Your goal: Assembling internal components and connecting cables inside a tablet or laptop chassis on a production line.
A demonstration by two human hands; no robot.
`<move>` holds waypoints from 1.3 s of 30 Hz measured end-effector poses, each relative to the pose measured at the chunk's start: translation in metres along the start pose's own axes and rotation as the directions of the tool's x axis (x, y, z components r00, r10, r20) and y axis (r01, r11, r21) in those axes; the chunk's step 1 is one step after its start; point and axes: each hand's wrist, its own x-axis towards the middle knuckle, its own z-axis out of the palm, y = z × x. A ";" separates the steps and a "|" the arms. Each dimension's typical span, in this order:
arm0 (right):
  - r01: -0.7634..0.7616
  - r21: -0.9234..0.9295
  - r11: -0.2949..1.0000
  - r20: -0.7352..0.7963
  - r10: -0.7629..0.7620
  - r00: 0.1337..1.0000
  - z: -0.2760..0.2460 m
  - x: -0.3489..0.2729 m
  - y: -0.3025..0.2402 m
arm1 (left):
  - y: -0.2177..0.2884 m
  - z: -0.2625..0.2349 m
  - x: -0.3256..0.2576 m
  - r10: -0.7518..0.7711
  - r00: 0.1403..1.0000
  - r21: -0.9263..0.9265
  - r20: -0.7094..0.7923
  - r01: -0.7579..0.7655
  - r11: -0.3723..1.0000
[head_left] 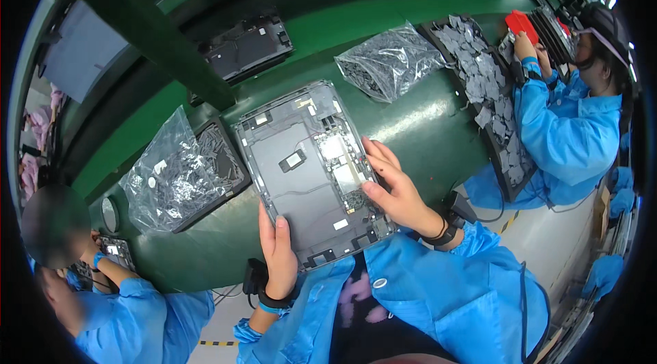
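The open tablet back (pixel 311 173) lies flat on the green belt (pixel 410 117), steadied by the left hand (pixel 279 247) at its near edge, while the open right hand (pixel 391 186) presses its exposed circuit strip (pixel 342 162), where a slipping fingertip could probably scrape parts.

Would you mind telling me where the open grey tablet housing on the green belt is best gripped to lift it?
Probably by its two long edges, one hand from each side. The tablet housing lies flat, thin and wide, with exposed boards and cables across its face, so only the rim looks safe. The left hand already rests at the near-left edge and the right hand at the right edge; the green belt beside both edges is bare.
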 end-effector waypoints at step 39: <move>-0.108 0.125 0.986 -0.444 0.153 0.883 -0.140 0.359 0.132 | 0.010 -0.214 0.321 -0.364 0.911 0.525 -0.196 0.411 0.746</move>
